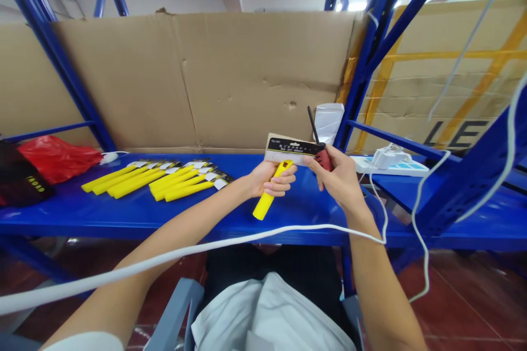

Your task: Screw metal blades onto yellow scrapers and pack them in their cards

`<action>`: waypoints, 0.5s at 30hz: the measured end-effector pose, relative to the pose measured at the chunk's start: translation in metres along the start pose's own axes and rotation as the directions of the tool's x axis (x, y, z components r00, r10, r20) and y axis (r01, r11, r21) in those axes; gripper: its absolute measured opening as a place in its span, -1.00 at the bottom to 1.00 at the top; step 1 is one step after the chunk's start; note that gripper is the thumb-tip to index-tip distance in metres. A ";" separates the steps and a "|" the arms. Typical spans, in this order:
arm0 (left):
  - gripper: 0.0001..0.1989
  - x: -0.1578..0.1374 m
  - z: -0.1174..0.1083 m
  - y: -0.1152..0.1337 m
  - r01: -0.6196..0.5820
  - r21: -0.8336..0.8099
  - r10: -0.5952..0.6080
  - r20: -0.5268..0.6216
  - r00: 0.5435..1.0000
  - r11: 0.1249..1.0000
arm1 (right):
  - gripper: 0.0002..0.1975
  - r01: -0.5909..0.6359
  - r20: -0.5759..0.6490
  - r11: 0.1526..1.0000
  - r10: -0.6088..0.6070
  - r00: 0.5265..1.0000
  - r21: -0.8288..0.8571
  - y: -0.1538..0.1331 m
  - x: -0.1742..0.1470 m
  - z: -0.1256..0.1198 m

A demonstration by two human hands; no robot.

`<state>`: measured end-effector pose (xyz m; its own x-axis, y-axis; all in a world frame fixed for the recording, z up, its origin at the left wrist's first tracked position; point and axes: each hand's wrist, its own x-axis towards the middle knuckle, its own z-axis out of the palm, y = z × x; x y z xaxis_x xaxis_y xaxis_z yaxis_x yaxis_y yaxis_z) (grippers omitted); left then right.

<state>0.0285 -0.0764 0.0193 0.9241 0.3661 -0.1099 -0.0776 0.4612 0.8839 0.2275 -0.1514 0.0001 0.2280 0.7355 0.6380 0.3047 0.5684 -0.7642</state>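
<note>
My left hand [276, 181] is closed around a yellow tube [263, 205] that slants down to the left, its holed upper end showing above my fingers. Behind that end a black and white printed header card [284, 148] stands out; whether it is fixed to the tube I cannot tell. My right hand [337, 173] is closed on a red-handled tool [324, 159] with a black collar and a thin black shaft pointing up, like a screwdriver. The right thumb and fingertips are at the card's right end. Both hands are above the blue shelf [230, 225].
Several yellow tubes with cards [135, 182] lie in two fanned groups at left. Beyond them are a red plastic bag [57, 156] and a dark bag [28, 178]. A white power strip [391, 165] lies right. A white cable [185, 252] crosses before my forearms. Cardboard [247, 77] backs the shelf.
</note>
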 end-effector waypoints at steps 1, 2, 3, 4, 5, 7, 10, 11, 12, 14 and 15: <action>-0.48 0.000 -0.001 -0.001 0.012 0.020 -0.012 0.023 1.000 1.000 | -0.50 -0.006 0.005 1.000 0.006 1.000 0.010 -0.001 0.000 0.001; -0.49 0.001 -0.001 -0.001 0.017 0.037 -0.018 0.043 0.999 0.999 | -0.52 -0.010 -0.001 1.000 0.010 1.000 0.029 -0.002 -0.001 0.001; -0.51 0.001 -0.002 -0.002 0.020 0.053 -0.023 0.058 0.998 0.998 | -0.52 -0.015 -0.015 0.999 0.016 1.000 0.051 -0.003 -0.001 0.002; -0.53 0.002 -0.003 -0.002 0.026 0.066 -0.031 0.065 0.997 0.997 | -0.50 -0.022 -0.036 0.997 0.024 0.999 0.075 -0.004 -0.001 0.002; -0.56 0.003 -0.003 -0.002 0.034 0.077 -0.039 0.063 0.997 0.996 | -0.47 -0.028 -0.061 0.995 0.034 0.998 0.097 -0.005 0.000 0.002; -0.64 0.005 -0.004 -0.002 0.032 0.088 -0.035 0.031 0.999 0.996 | -0.41 -0.037 -0.117 0.992 0.051 0.992 0.123 -0.006 0.001 0.000; -0.79 0.003 -0.002 -0.001 -0.078 0.100 0.084 -0.058 0.995 0.992 | -0.43 -0.041 -0.187 0.992 0.064 0.980 0.122 -0.006 0.002 -0.004; -0.83 0.001 0.000 -0.001 -0.137 0.114 0.148 -0.086 0.985 0.984 | -0.45 -0.043 -0.208 0.992 0.066 0.976 0.115 -0.006 0.002 -0.006; -0.84 -0.003 0.002 0.000 -0.195 0.139 0.210 -0.107 0.972 0.971 | -0.47 -0.043 -0.229 0.994 0.066 0.971 0.105 -0.007 0.001 -0.007; -0.75 -0.016 0.005 0.003 -0.296 0.221 0.328 -0.125 0.937 0.929 | -0.50 -0.050 -0.235 0.996 0.067 0.970 0.080 -0.009 0.000 -0.008; -0.70 -0.025 0.006 0.006 -0.314 0.279 0.359 -0.126 0.925 0.907 | -0.52 -0.056 -0.218 0.996 0.071 0.973 0.074 -0.011 -0.002 -0.008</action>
<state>0.0073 -0.0874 0.0300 0.7793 0.6063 0.1584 -0.2562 0.0776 0.9635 0.2308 -0.1619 0.0083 0.4456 0.6758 0.5871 0.2222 0.5518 -0.8038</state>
